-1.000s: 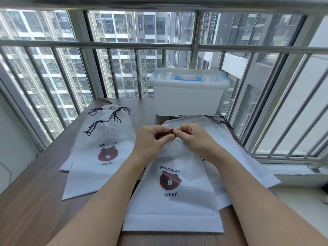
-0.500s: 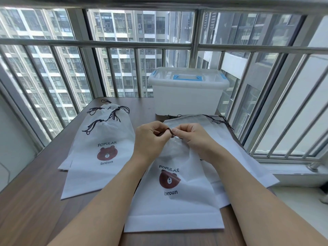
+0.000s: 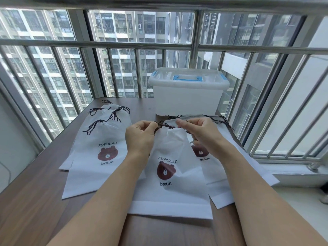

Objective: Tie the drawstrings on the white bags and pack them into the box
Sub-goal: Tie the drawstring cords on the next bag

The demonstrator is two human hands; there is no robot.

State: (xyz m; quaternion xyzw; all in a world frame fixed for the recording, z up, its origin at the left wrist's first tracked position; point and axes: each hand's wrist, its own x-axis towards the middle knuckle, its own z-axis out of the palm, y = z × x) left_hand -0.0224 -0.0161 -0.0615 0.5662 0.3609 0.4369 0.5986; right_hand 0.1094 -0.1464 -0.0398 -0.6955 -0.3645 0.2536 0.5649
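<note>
At far left, on the wooden table (image 3: pixel 35 201), we see a pile of white bags (image 3: pixel 99 153) lying flat, each printed with a brown bear. Their dark cords are gathered at the cinched necks, which point away from us. We judge these the finished ones, set aside so the working space in front of us stays free.

Next comes our left hand (image 3: pixel 140 137). Its fingers are curled and pinch one end of the dark drawstring (image 3: pixel 166 126), pulling it out to the left.

In the middle lies the bag being tied (image 3: pixel 170 174), flat on the table with its bottom hem toward us and its puckered neck lifted slightly between the hands. Laying it this way keeps the neck within easy reach of both hands.

Our right hand (image 3: pixel 200 134) has its thumb and fingers closed on the other end of the cord, drawing it to the right. The opposed pull looks meant to tighten a knot.

Under and to the right of this bag, more flat bags (image 3: pixel 248 166) wait, their cords looking loose.

Behind, near the window bars (image 3: pixel 284 96), stands the translucent box (image 3: pixel 186 96) with its blue-handled lid on. No bag can be seen in it.
</note>
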